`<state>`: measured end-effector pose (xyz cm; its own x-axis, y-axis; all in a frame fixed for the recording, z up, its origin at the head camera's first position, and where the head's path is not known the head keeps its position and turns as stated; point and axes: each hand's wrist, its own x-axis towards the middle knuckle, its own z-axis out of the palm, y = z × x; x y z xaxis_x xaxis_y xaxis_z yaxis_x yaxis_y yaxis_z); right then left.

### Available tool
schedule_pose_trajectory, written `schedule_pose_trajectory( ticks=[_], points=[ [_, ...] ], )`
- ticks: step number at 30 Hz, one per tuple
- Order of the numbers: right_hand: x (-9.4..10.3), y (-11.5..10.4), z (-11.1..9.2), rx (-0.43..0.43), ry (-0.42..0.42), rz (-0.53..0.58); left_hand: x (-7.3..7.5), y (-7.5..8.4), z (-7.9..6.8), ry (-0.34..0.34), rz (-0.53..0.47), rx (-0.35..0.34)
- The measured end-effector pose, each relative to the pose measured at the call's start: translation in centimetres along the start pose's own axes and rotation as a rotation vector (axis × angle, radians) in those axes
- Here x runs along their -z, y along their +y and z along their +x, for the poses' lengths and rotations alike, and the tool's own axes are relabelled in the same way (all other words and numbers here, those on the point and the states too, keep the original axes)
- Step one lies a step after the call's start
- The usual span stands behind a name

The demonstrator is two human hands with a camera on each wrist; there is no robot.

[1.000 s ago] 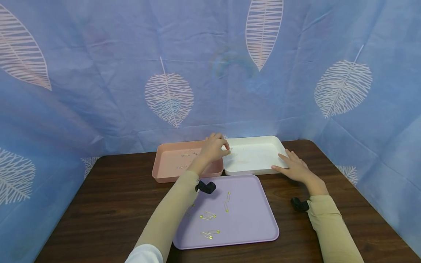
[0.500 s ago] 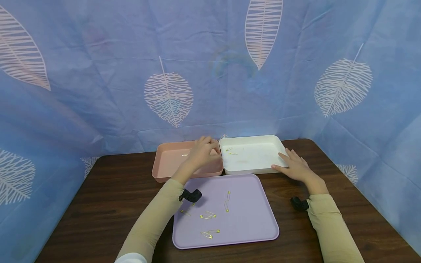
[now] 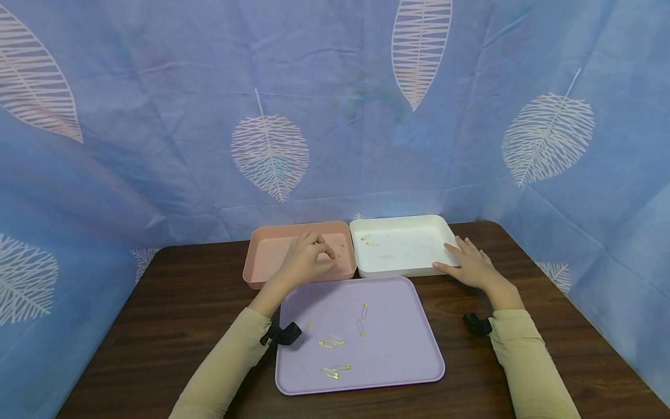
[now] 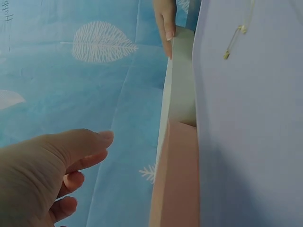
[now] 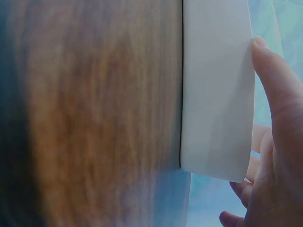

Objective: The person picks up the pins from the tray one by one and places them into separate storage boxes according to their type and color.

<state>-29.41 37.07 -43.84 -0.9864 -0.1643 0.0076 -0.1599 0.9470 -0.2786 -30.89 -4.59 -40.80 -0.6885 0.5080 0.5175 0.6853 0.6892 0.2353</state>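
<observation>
In the head view my left hand [image 3: 303, 259] hovers over the pink tray [image 3: 256, 262], fingers loosely bent. The left wrist view shows its thumb and fingers with nothing between them. My right hand [image 3: 469, 266] rests at the right front corner of the white tray [image 3: 403, 272], fingers spread. The right wrist view has its thumb touching the white tray's rim. Two safety pins [image 3: 371, 244] lie in the white tray's left part. Small, indistinct pins lie in the pink tray, partly hidden by my left hand. Several yellow-headed safety pins [image 3: 328, 373] lie on the lilac tray [image 3: 398, 349].
A dark wooden table [image 3: 152, 326] carries all the trays. The pink and white trays stand side by side at the back, behind the lilac one. A blue leaf-print cloth [image 3: 324, 145] hangs behind the table and along its sides.
My left hand has moved left and towards me, from the white tray's left edge to over the pink tray, uncovering the two pins in the white tray. The right hand stays still.
</observation>
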Motion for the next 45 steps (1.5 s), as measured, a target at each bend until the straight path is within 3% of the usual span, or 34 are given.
schedule_pose_trajectory(
  ticks=[12, 23, 32, 39, 45],
  points=[
    [0.0, 0.0, 0.0, 0.001, -0.007, 0.008, 0.6, -0.4, -3.7, -0.038, -0.075, 0.074],
    [0.0, 0.0, 0.1, 0.004, -0.011, 0.022, 1.6, -1.0, -6.9, -0.162, -0.186, 0.165],
    [0.1, 0.0, 0.0, 0.002, -0.024, 0.032, 2.2, -1.9, -9.6, -0.205, -0.208, 0.142],
    [0.2, -0.1, 0.0, 0.003, -0.025, 0.032, 2.7, -2.3, -11.1, -0.341, -0.212, 0.128],
    [0.2, -0.2, 0.0, -0.003, -0.029, 0.039, 3.0, -2.5, -11.5, -0.455, -0.22, 0.114]
  ],
)
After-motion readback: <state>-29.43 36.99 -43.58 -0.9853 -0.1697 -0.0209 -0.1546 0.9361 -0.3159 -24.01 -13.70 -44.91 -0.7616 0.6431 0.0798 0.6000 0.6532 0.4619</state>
